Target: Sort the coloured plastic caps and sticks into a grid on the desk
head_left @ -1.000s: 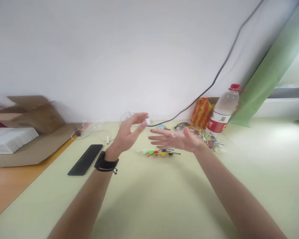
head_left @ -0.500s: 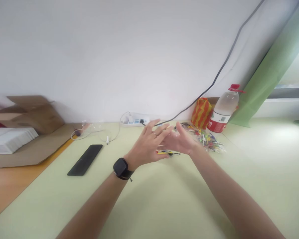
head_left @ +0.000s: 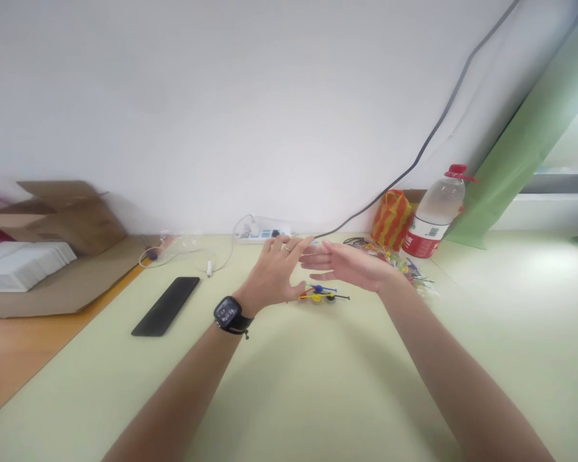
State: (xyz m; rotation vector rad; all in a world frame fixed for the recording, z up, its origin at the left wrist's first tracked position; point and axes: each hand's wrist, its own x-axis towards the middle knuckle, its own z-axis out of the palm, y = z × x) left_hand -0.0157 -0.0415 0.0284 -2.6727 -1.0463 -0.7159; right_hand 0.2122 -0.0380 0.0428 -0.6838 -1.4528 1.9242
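My left hand point(head_left: 273, 273), with a ring on one finger and a black watch point(head_left: 228, 312) on the wrist, hovers palm down with its fingers spread. Facing it is my right hand point(head_left: 354, 264), turned sideways with its fingers stretched toward the left. No object shows in either hand. Just below and between them lies a small cluster of coloured plastic pieces point(head_left: 319, 294) with thin sticks in blue, yellow, red and black. The left thumb is close to the cluster's left end; whether it touches, I cannot tell.
A clear bag of coloured pieces point(head_left: 409, 264) lies behind my right forearm, beside a red-capped bottle point(head_left: 431, 215) and a red-and-yellow striped bag point(head_left: 392, 219). A power strip point(head_left: 264, 233) sits against the wall. At left are a black phone point(head_left: 166, 307) and an open cardboard box point(head_left: 77, 218).
My hands have drawn apart from their overlap, the left one moving left. The right hand has turned so its fingers point left. More of the coloured cluster now shows.
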